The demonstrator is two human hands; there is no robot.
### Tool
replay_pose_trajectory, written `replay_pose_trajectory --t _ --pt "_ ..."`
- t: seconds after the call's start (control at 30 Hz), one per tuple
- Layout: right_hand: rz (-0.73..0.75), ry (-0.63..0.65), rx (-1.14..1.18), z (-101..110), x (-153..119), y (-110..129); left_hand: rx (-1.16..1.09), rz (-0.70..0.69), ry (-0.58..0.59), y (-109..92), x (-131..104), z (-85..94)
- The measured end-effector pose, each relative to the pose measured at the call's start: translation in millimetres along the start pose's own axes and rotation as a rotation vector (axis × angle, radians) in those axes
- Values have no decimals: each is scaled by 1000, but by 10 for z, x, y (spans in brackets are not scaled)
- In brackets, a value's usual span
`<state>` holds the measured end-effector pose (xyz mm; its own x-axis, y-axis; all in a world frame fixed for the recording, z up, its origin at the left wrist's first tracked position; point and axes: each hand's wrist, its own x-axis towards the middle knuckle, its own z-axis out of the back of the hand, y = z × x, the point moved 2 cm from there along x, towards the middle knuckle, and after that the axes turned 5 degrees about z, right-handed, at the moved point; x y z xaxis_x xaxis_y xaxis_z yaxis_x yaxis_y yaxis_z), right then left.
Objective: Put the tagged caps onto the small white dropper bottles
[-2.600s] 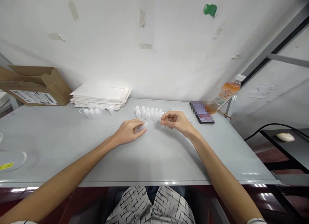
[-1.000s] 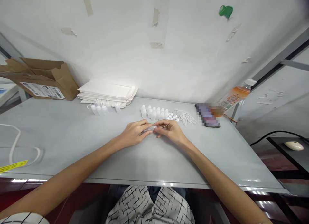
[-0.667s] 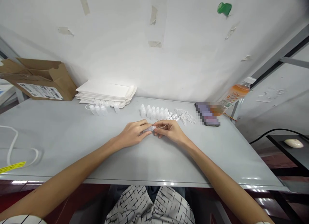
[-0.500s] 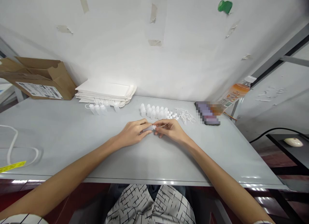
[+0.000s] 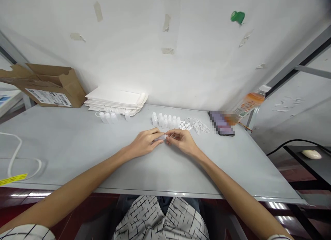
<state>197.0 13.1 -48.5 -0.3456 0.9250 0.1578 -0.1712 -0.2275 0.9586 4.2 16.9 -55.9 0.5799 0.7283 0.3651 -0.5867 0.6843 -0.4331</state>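
My left hand (image 5: 144, 141) is closed around a small translucent plastic bottle (image 5: 160, 137), which lies sideways with its neck to the right. At that neck, the fingertips of my right hand (image 5: 183, 140) pinch a thin white strap (image 5: 171, 135), mostly hidden by the fingers. Just beyond my hands, several small white bottles (image 5: 165, 122) stand in rows. Tiny white caps or tips (image 5: 185, 125) lie beside them, and to their right is a loose heap of thin white straps (image 5: 198, 125).
Several bottles with straps (image 5: 111, 118) stand at the left by a stack of white envelopes (image 5: 113, 97). A cardboard box (image 5: 51, 90) sits at the back left. A phone (image 5: 221, 122) and an orange drink bottle (image 5: 249, 103) are at the right. A white cable (image 5: 14, 153) lies far left.
The camera view has shifted slightly. Both hands stay together at the bottle's neck, and less of the strap shows past my right fingers.
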Motion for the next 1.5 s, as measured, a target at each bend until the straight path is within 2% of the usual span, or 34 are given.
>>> replay_pose_trajectory --t 0.13,0.37,0.57,0.67,0.77,0.83,0.9,1.0,1.07,1.13,1.2,1.4,1.5 --pt "6 11 38 0 -4 -12 13 -15 -51 -16 -11 -15" --pt "30 -6 170 -17 4 37 64 -18 -217 -72 0 10" --pt "12 -37 241 -23 -5 101 163 -111 -340 -105 -6 37" --pt "-17 5 287 -22 -7 119 163 -169 -399 -134 -15 43" --pt "-23 45 334 -21 1 101 102 -180 -405 -150 -18 28" --pt "-10 48 349 -17 6 76 -25 -113 -393 -137 -10 12" --pt "-2 24 361 -7 9 46 -199 21 -351 -102 13 -13" --pt "14 -16 321 13 12 3 -460 275 -207 -39 69 -76" --pt "45 -45 263 29 19 -22 -643 397 -78 -14 113 -127" --pt "65 -60 221 42 30 -47 -757 416 -3 -7 157 -163" --pt "69 -67 211 53 40 -68 -777 392 -7 2 191 -180" --pt "34 -63 279 42 52 -73 -734 354 45 53 190 -188" --pt "33 -72 313 9 37 -56 -702 313 35 34 152 -149"
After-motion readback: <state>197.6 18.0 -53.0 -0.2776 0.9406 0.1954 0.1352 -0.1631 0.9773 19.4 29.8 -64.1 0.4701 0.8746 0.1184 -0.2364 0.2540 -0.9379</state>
